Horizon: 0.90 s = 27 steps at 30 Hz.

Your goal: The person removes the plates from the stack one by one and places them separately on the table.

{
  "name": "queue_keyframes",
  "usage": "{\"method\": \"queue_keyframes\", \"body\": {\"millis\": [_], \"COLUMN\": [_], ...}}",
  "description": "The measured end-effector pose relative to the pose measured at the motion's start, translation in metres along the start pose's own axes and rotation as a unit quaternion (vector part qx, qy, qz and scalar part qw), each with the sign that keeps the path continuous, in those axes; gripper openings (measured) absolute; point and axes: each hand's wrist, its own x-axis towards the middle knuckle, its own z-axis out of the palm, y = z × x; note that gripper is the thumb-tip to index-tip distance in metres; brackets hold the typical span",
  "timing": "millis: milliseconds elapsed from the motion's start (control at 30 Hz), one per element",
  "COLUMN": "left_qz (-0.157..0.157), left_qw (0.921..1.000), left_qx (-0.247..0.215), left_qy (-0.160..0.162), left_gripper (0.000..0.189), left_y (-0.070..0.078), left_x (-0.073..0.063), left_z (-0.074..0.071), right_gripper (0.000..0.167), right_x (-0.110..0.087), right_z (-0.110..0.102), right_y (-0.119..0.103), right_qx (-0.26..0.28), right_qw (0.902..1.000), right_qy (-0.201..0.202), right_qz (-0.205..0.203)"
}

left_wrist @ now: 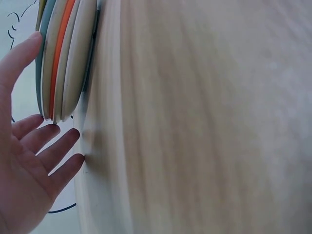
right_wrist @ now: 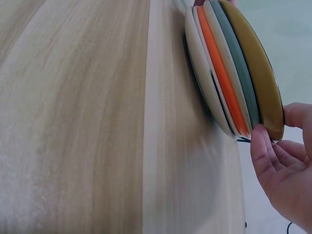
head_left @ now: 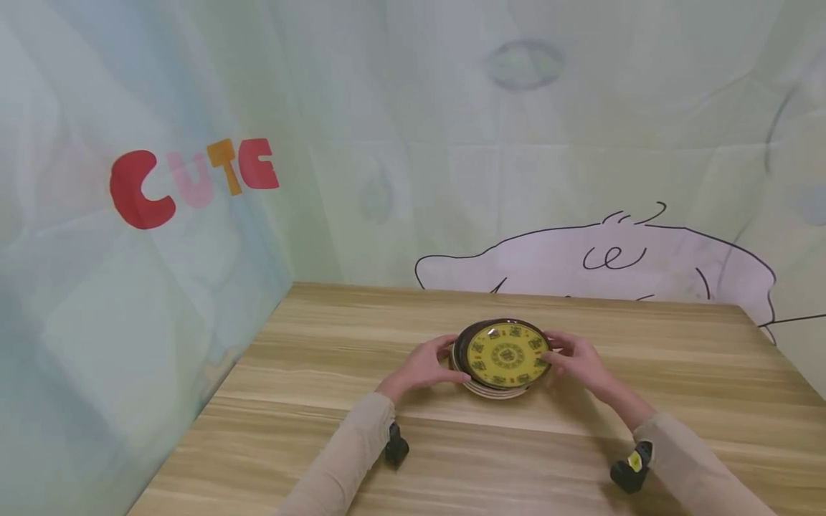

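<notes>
table (head_left: 323, 430), plate stack (head_left: 502, 356) mid-table, lying flat. left hand (head_left: 422, 367) at stack's left rim, right hand (head_left: 577, 362) at its right, equally near. fingers (left_wrist: 46, 141) spread, likely just touching, not gripping.

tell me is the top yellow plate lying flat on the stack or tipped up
Flat: the yellow plate sits level on the stack of plates, rims nested evenly, none lifted.
</notes>
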Motion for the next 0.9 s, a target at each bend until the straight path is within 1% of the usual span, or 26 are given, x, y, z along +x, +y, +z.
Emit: {"method": "queue_keyframes", "body": {"millis": [100,267,500,667,900], "left_qz": [0.001,-0.005,-0.007,-0.005,-0.007], "left_qw": [1.0,1.0,0.9999,0.9999,0.999], "left_qx": [-0.002,0.002,0.014,0.014,0.043], "left_qy": [0.0,0.0,-0.001,0.0,0.006], "left_gripper": [0.085,0.086,0.086,0.086,0.089], "left_y": [0.0,0.0004,0.0012,0.0016,0.0025], "left_x": [0.0,-0.0007,-0.0015,-0.0018,-0.0022], "left_z": [-0.0001,-0.0001,0.0005,0.0005,0.0008], "right_gripper": [0.055,0.057,0.06,0.061,0.06], "right_x": [-0.0014,-0.0036,-0.0053,-0.005,-0.0066], "right_z": [-0.0019,-0.0045,-0.0059,-0.0061,-0.0084], "right_y": [0.0004,0.001,0.0018,0.0025,0.0004], "right_qx": [0.012,0.029,0.043,0.056,0.069], "right_qw": [0.9999,0.999,0.9981,0.9973,0.996], "right_qy": [-0.009,-0.019,-0.027,-0.027,-0.032], "right_qz": [0.005,0.026,0.034,0.04,0.047]}}
